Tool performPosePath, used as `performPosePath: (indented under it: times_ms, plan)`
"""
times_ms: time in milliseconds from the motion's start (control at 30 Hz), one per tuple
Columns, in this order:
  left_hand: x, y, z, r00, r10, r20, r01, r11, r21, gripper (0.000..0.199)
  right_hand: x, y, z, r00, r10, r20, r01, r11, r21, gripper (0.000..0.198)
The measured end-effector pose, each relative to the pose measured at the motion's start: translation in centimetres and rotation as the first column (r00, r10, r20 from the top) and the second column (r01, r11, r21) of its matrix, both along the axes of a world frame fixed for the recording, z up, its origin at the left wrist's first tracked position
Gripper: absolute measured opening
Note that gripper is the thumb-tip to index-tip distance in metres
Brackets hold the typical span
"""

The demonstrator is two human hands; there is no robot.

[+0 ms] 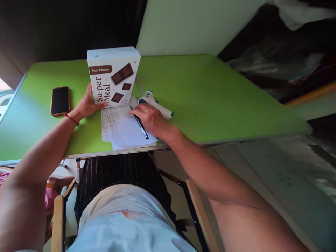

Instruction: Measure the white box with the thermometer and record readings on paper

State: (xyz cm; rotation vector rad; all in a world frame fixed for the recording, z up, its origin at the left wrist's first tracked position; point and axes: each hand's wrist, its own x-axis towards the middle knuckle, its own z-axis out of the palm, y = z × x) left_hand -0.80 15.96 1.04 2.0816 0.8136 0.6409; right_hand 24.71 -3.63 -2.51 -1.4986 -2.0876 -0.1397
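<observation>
A white box (114, 78) printed "NutriMotion Su-per Meal" stands upright at the back edge of several sheets of paper (127, 129). My left hand (90, 103) grips its lower left corner, thumb across the front and fingers partly hidden along the side. My right hand (149, 117) is closed over the upper end of a dark pen (141, 126), which slants across the sheets; the thumb is partly hidden. Just behind that hand lies a white and blue infrared thermometer (164, 111), partly covered by my fingers.
A phone (60, 101) in a brown-edged case lies on the green table (210, 101), left of my left hand. Behind the table are a dark panel and a pale wall (183, 28). Wooden chair arms (202, 213) flank my body below the table's front edge.
</observation>
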Motion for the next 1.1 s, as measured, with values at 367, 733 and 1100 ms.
performPosePath:
  times_ms: [367,733,1100]
  plan:
    - [-0.5,-1.0,-0.7,0.980,0.088,0.179,-0.091,0.996,0.012,0.092,1.1,1.6,-1.8,0.984,0.041,0.173,-0.032,0.998,-0.052,0.049]
    - [-1.0,-1.4,-1.3,0.978,0.179,0.104,-0.186,0.981,0.057,0.082,2.3,3.0,-1.7,0.959,0.199,0.204,-0.194,0.980,-0.044,0.041]
    - [-1.8,-2.1,-0.7,0.956,0.275,0.103,-0.277,0.961,0.007,0.087,1.0,2.6,-1.8,0.979,0.123,0.165,-0.125,0.992,0.001,0.039]
